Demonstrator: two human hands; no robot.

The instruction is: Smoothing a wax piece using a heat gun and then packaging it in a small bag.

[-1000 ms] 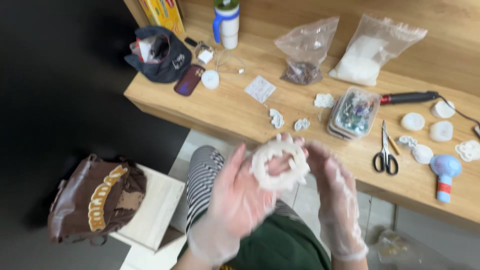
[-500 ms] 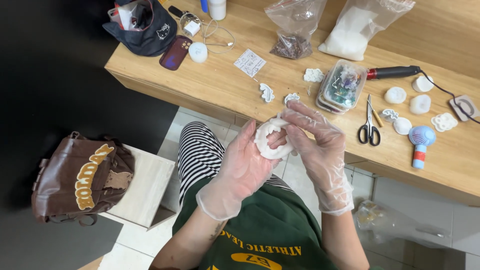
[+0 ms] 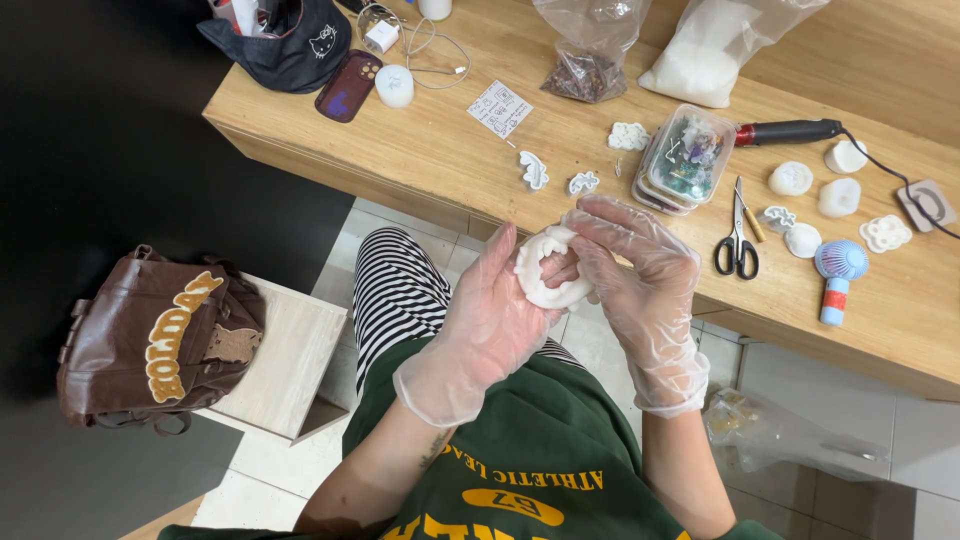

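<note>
White clay ring (image 3: 548,268): lying in the left hand (image 3: 490,325), fingers curling closed under it.
Right hand (image 3: 632,262): fingertips pinching its rim; shaping looks unfinished.
Beyond the fingers: moulded pieces (image 3: 534,169) are sitting finished beside scissors (image 3: 737,240).

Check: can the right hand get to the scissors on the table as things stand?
Probably yes. The scissors lie flat on the wooden table, just past the right hand, with nothing between them. But that hand is busy on the white ring-shaped piece held with the left hand.
</note>
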